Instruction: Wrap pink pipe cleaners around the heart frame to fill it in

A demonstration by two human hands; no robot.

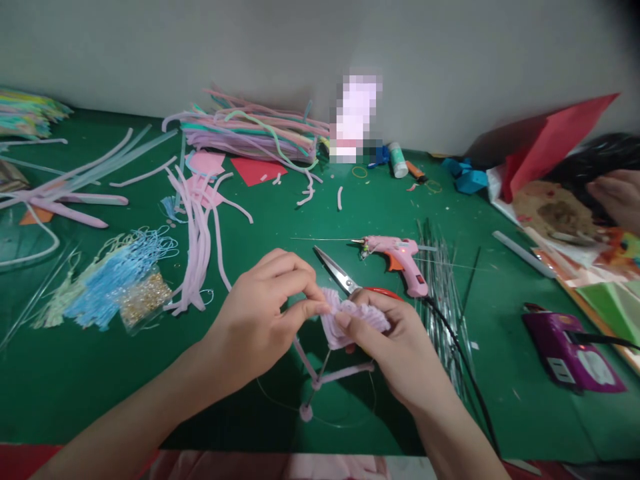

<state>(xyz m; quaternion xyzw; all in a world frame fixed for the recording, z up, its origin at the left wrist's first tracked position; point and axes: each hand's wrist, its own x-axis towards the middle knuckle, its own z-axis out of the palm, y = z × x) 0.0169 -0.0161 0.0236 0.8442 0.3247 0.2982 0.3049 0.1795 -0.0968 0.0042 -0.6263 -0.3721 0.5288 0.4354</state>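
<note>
Between my hands is a pale pink piece of coiled fuzzy pipe cleaner (334, 337). My right hand (400, 347) grips it with the thumb on top and the fingers beneath. On the left, the thumb and forefinger of my left hand (263, 317) pinch its upper left edge. Below it hangs a thin wire frame wrapped in pink pipe cleaner (345, 375), ending in a small pink ball (306, 413). Scissors (336, 268) with red handles lie just beyond my right hand, partly hidden by it. A pink glue gun (400, 259) rests behind them.
Loose lilac pipe cleaners (199, 253), blue tassels (107, 283) and a bag of gold beads (145, 300) lie left. Right are thin wires (445, 287), a black cable (463, 360) and a purple box (570, 353). Another person's hand (617, 197) shows far right.
</note>
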